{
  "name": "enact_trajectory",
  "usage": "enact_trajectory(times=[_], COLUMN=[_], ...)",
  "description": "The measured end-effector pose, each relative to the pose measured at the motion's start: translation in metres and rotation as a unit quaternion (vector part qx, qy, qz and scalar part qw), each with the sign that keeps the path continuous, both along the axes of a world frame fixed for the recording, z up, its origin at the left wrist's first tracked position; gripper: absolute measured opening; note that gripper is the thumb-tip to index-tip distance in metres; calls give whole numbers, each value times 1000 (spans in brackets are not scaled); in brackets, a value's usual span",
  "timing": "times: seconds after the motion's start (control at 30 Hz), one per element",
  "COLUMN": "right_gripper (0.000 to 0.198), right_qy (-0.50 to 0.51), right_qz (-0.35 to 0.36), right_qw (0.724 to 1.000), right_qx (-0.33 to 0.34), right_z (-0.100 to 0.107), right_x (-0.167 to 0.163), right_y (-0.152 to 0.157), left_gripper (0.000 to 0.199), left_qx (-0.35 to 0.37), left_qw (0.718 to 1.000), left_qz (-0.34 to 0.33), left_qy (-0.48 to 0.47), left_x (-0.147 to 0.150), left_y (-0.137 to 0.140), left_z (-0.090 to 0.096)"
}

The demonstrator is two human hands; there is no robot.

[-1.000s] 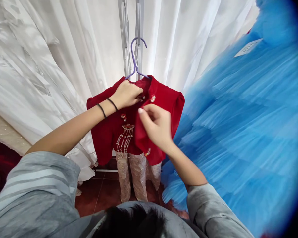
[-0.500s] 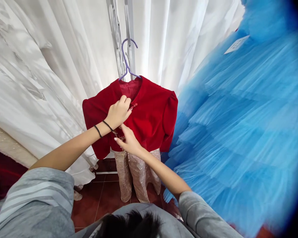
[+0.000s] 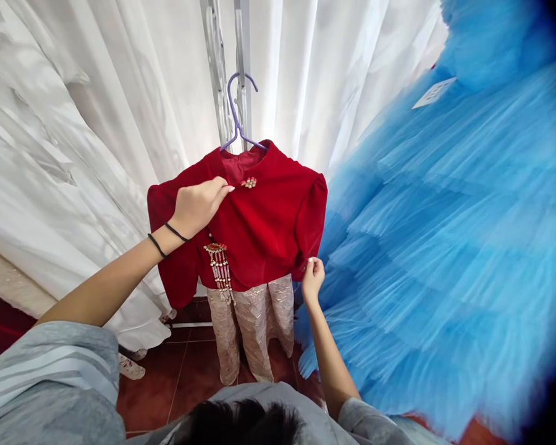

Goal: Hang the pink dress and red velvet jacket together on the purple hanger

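A red velvet jacket [image 3: 266, 228] hangs from a purple hanger [image 3: 234, 108]. My left hand [image 3: 198, 205] is closed in a pinch on the jacket's front, just below the collar and beside a small beaded flower ornament [image 3: 249, 182]. Below that hand dangles a beaded tassel [image 3: 220, 266] along the front opening. At the right side, my right hand [image 3: 313, 281] pinches the end of the jacket's sleeve between thumb and fingers. Pale pink shimmering cloth [image 3: 252, 327], shaped like wide legs or folds, hangs beneath the jacket.
A blue layered tulle dress [image 3: 435, 235] with a white tag [image 3: 434, 93] fills the right side. White fabric [image 3: 65, 185] drapes at the left, and white curtains [image 3: 324, 74] hang behind a metal rack [image 3: 220, 68]. The floor has red-brown tiles [image 3: 176, 364].
My right hand has moved from the jacket's lower front out to the sleeve end at right and closed on it. My left hand has shifted slightly left, uncovering the flower ornament and tassel.
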State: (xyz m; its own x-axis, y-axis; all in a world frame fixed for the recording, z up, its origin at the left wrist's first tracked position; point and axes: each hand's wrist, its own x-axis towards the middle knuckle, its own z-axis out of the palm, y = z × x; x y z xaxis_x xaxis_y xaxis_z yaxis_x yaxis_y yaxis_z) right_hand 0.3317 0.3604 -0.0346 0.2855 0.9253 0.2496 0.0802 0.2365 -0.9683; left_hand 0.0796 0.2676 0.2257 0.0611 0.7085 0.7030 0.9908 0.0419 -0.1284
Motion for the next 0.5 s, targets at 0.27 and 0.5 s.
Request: enact_trajectory(times=[0.27, 0.5], right_gripper=[42, 39], right_qy=[29, -135], right_qz=[42, -24], right_qw=[999, 948], right_qx=[15, 287], right_z=[31, 194], right_x=[4, 19], right_y=[-13, -9], left_gripper=[42, 46], left_qx=[-99, 117], left_qw=[994, 992], left_qz=[37, -35], left_qy=[35, -24], left_x=[-1, -48], left_y=[1, -19], left_z=[-27, -23])
